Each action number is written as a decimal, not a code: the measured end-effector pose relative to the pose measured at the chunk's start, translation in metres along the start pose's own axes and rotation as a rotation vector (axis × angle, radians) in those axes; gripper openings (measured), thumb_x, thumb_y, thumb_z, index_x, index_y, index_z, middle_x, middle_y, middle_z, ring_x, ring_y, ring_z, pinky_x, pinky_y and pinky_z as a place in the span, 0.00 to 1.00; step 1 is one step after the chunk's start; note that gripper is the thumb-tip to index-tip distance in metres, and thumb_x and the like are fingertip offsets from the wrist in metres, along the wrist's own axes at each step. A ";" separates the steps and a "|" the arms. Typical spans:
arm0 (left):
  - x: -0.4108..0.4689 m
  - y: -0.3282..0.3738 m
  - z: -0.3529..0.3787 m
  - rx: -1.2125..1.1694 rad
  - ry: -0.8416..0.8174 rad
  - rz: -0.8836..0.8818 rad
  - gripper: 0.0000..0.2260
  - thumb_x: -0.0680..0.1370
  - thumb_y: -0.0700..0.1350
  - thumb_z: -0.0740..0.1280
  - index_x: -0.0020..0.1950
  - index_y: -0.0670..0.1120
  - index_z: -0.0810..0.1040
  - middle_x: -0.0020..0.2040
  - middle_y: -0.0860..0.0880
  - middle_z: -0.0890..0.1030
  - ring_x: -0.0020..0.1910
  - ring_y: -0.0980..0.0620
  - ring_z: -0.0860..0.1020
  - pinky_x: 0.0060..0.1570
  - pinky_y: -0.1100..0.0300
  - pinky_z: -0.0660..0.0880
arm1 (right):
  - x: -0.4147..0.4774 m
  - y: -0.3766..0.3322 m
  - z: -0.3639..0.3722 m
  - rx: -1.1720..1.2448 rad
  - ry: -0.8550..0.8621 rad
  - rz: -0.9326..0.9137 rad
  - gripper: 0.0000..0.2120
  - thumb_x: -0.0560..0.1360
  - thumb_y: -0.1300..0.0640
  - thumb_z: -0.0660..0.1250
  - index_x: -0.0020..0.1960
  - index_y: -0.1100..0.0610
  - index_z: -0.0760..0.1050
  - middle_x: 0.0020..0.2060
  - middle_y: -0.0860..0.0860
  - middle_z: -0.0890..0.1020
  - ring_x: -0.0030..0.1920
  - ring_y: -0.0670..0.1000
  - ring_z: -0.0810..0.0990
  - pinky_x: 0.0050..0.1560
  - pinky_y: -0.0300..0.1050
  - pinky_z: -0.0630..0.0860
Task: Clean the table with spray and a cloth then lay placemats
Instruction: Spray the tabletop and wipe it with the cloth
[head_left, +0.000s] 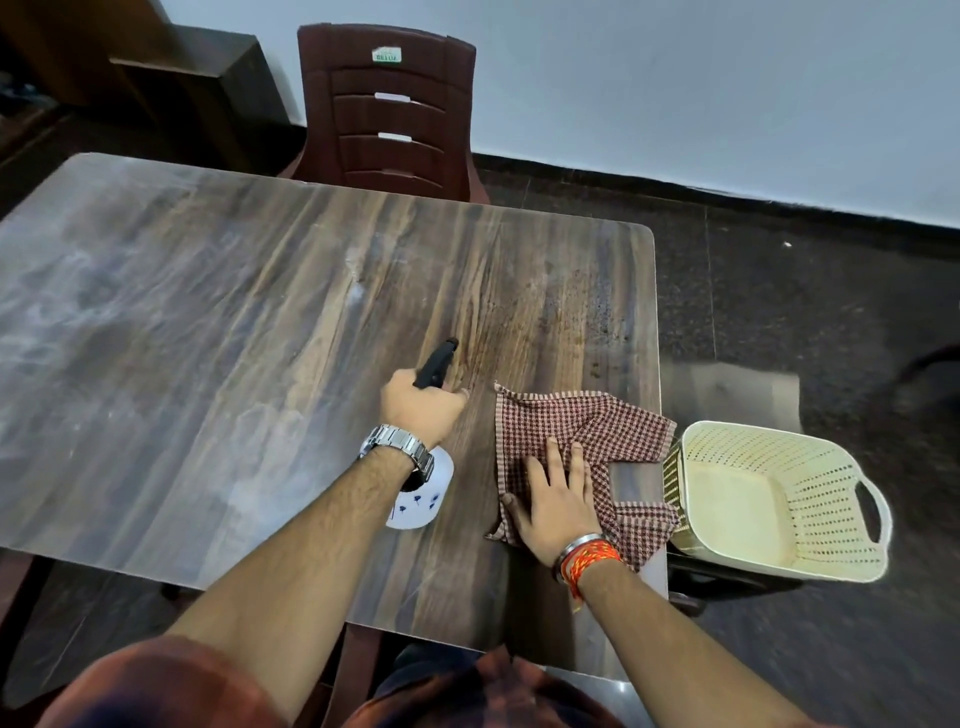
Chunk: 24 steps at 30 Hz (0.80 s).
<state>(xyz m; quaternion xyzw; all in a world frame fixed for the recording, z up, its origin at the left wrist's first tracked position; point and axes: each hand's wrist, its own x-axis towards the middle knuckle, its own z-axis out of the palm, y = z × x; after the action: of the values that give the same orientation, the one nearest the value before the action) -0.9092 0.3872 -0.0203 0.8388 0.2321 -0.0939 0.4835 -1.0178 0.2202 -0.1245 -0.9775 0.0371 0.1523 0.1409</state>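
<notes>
Currently left hand (423, 410) grips spray bottle (422, 493) by its black trigger head, over the table (208, 338); right hand (558, 499) presses flat on checked cloth (587, 421), apparently near the table's right edge.

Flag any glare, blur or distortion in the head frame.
Head view: a pale sheen washes out the left half of the table, and I cannot tell whether it is glare or residue. Wide-angle bend curves the table edges. The nozzle of the spray bottle in the left hand looks slightly soft. The cloth under the right hand and the basket read sharp.
</notes>
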 end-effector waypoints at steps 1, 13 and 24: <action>0.001 0.000 0.000 -0.016 0.007 -0.005 0.08 0.68 0.46 0.77 0.36 0.46 0.79 0.31 0.51 0.79 0.30 0.50 0.76 0.25 0.67 0.65 | -0.001 0.000 0.000 -0.002 0.003 0.001 0.32 0.76 0.36 0.46 0.75 0.52 0.56 0.78 0.55 0.46 0.76 0.63 0.38 0.74 0.61 0.42; 0.003 0.002 0.000 -0.083 0.031 0.013 0.10 0.69 0.43 0.76 0.33 0.47 0.77 0.28 0.52 0.77 0.27 0.51 0.75 0.27 0.67 0.66 | -0.002 0.000 0.007 0.016 0.065 -0.002 0.32 0.74 0.37 0.46 0.74 0.51 0.59 0.78 0.55 0.48 0.76 0.63 0.39 0.73 0.59 0.40; 0.011 0.009 0.006 -0.064 -0.017 -0.011 0.09 0.69 0.44 0.77 0.34 0.49 0.77 0.31 0.51 0.79 0.29 0.50 0.76 0.27 0.66 0.67 | 0.002 0.002 0.013 0.002 0.117 0.033 0.33 0.77 0.37 0.50 0.77 0.52 0.54 0.78 0.53 0.49 0.76 0.60 0.41 0.74 0.56 0.40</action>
<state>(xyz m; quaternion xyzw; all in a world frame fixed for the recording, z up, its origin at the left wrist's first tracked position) -0.8943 0.3812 -0.0208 0.8209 0.2356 -0.0961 0.5113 -1.0202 0.2220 -0.1372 -0.9839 0.0617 0.0973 0.1367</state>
